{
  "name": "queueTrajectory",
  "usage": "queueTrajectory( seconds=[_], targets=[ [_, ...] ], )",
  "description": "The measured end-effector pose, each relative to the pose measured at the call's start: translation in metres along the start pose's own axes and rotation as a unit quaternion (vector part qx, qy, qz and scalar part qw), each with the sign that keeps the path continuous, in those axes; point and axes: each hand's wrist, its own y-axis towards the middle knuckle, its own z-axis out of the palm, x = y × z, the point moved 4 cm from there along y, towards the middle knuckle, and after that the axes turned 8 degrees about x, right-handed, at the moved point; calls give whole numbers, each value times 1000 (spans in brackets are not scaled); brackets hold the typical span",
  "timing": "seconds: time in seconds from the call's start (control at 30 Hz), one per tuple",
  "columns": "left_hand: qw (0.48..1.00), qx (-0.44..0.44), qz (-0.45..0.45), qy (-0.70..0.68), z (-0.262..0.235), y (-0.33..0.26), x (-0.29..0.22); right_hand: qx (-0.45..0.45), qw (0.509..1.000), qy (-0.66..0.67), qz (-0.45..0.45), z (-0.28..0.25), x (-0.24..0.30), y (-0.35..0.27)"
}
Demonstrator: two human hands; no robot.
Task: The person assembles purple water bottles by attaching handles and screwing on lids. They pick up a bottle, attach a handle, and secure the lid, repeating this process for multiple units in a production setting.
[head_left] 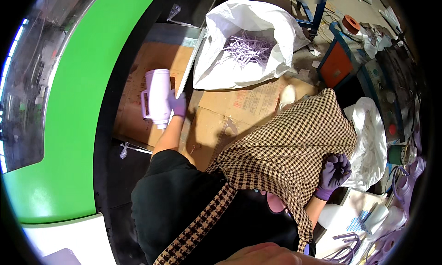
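My left hand point(177, 104), in a purple glove, grips the side of a lilac plastic mug point(159, 94). It is a tall jug-like body with a loop handle on its left, held over a cardboard-lined tray. Some of my left fingers are hidden behind the mug. At the right, beside my checked apron, my right hand point(335, 174) wears a darker-looking purple glove. Its fingers are curled in, and whether anything is inside them does not show.
A white sack point(216, 74) holds thin lilac plastic strips point(248, 49). Left stands a green machine panel point(69, 113) beside the cardboard-lined tray point(133, 99). A white bag point(368, 145), lilac scraps point(343, 246) and a control box with a red button point(392, 129) are at right.
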Motion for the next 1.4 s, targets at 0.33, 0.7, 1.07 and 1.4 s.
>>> queueTrajectory(
  seconds=[0.33,0.7,1.07,1.4],
  targets=[
    [848,101,-510,100,-92,-76,173,-23,997,-71,7,16,-3,3],
    [864,127,-439,210,-69,-56,193,-79,983,-149,67,20,-20,16],
    [995,94,9,-22,-160,124,65,-81,972,-191,111,2,-12,9],
    [978,-66,184,66,-26,126,-39,-51,948,-298,99,23,-16,11]
  ],
)
